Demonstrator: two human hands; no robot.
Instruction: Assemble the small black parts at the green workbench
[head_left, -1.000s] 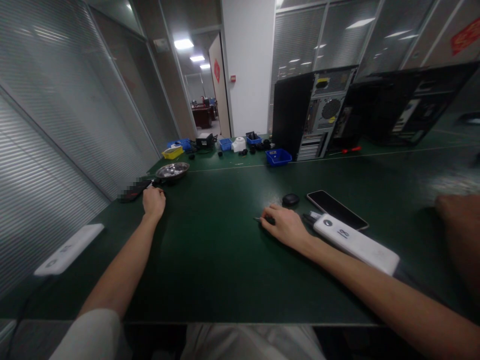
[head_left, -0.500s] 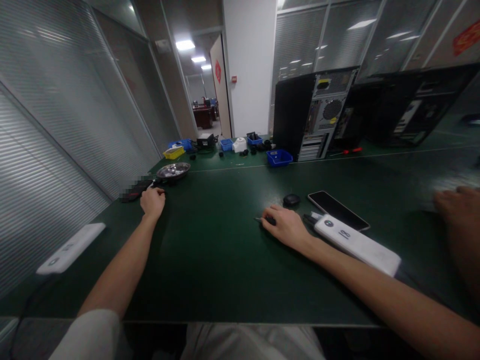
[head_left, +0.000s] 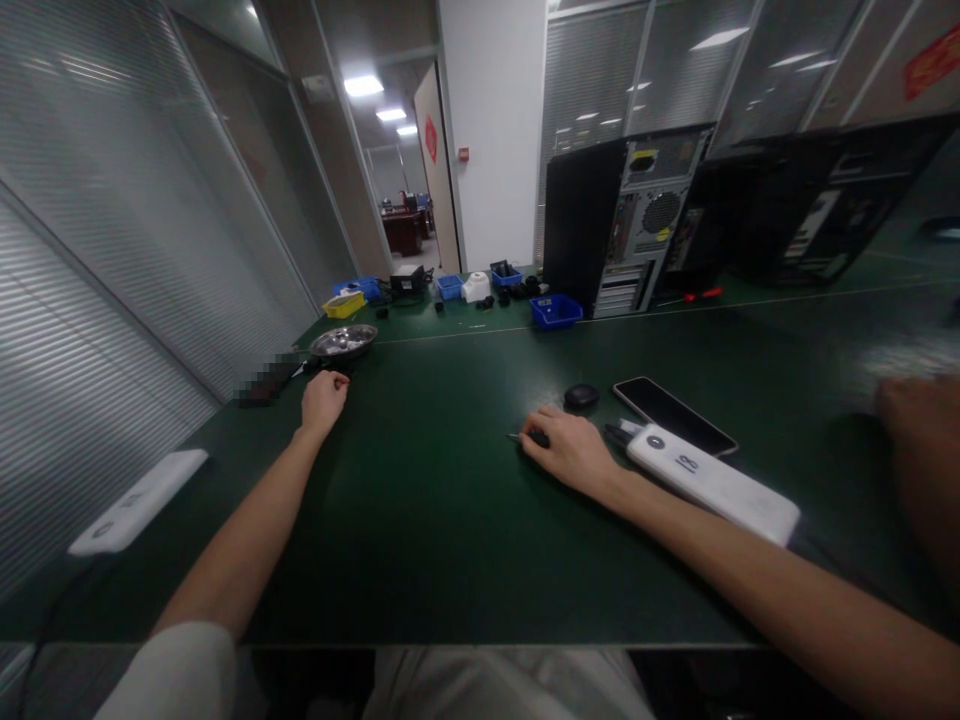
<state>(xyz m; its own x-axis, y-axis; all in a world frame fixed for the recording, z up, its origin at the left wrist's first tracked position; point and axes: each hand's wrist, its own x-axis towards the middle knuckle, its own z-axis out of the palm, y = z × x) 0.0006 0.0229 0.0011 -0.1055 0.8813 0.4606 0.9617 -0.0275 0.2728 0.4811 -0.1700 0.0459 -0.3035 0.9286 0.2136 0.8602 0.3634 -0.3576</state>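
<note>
My left hand (head_left: 325, 402) is closed just in front of a shallow metal bowl (head_left: 358, 345); its fingertips are curled together, and whatever they may hold is too small to make out. Resting on the green table (head_left: 427, 480), my right hand (head_left: 566, 447) wraps round a small black-handled screwdriver (head_left: 538, 438) whose thin metal tip points left. Behind that hand lies a rounded black object (head_left: 581, 397). A dark phone (head_left: 675, 415) and a white power bank (head_left: 712, 482) with a number on it lie beside my right forearm.
Another person's hand (head_left: 919, 425) is blurred at the right edge. Computer towers (head_left: 585, 235) stand at the back right. Blue bins (head_left: 556, 312), a yellow bin (head_left: 344, 305) and black parts line the far edge. A second white power bank (head_left: 139, 505) lies at left.
My left hand has moved a little to the right, away from the dark item and cable by the glass wall. My right hand stays in place with the screwdriver.
</note>
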